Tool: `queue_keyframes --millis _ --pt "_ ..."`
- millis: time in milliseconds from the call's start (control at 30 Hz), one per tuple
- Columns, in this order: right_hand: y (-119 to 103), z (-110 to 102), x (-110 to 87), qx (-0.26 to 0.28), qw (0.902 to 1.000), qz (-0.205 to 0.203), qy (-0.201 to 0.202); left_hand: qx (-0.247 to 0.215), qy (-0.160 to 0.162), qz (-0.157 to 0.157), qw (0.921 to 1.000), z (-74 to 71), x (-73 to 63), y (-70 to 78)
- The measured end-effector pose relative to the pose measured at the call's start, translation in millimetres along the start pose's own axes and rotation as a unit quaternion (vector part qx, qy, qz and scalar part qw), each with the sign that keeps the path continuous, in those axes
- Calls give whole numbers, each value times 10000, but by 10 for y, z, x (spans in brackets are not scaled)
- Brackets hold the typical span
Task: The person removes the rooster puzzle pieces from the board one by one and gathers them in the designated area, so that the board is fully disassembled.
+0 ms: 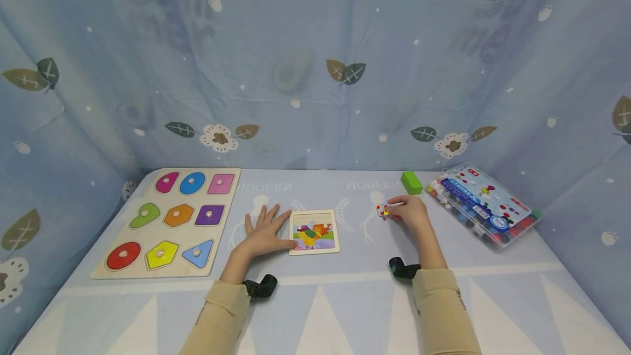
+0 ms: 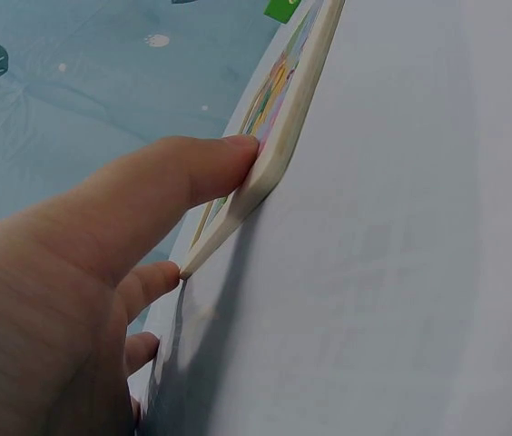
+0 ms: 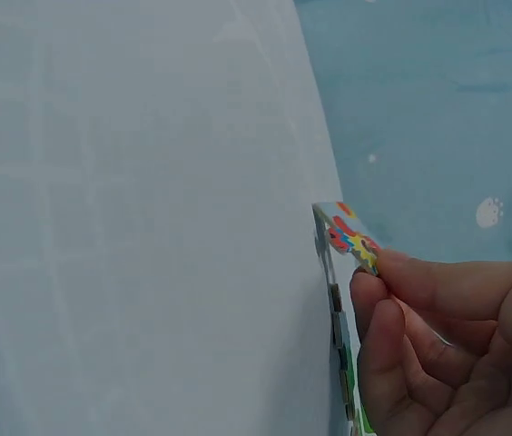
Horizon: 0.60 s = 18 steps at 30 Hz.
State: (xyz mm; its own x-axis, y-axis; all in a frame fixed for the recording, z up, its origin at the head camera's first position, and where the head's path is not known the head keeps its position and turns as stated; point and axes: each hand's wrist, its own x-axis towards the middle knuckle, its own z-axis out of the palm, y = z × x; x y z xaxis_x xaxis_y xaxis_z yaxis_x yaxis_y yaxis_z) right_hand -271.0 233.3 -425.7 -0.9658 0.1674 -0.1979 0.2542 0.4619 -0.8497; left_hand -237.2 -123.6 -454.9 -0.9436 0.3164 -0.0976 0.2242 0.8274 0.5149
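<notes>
A small square wooden puzzle board (image 1: 314,252) lies flat at the table's middle, showing a colourful bird picture (image 1: 310,236). At its left edge is my left hand (image 1: 263,237), fingers spread wide. Its thumb (image 2: 192,168) rests on the board's near left corner, and another fingertip touches the edge in the left wrist view. To the right of the board, my right hand (image 1: 410,211) pinches a puzzle piece (image 1: 382,211) between thumb and fingers. The piece (image 3: 351,238) has red, yellow and blue marks and is tilted up at one end.
A wooden shape board (image 1: 222,248) with knobbed coloured pieces lies at the left. Behind my right hand stands a green block (image 1: 411,182). A clear plastic case (image 1: 485,204) of small coloured parts lies at the right. A patterned curtain (image 1: 315,70) hangs behind the table.
</notes>
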Motion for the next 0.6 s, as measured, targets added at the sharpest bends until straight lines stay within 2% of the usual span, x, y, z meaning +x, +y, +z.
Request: queue_keyframes --millis 200,400,600 --pt "-7 20 7 -219 9997 -68 -15 -15 14 36 10000 -19 3 20" --pt "-7 33 -1 -221 9997 -62 76 -16 31 98 9999 -18 15 9" --pt "-5 58 -15 -63 9999 -84 54 -26 -97 1 9999 -24 3 13"
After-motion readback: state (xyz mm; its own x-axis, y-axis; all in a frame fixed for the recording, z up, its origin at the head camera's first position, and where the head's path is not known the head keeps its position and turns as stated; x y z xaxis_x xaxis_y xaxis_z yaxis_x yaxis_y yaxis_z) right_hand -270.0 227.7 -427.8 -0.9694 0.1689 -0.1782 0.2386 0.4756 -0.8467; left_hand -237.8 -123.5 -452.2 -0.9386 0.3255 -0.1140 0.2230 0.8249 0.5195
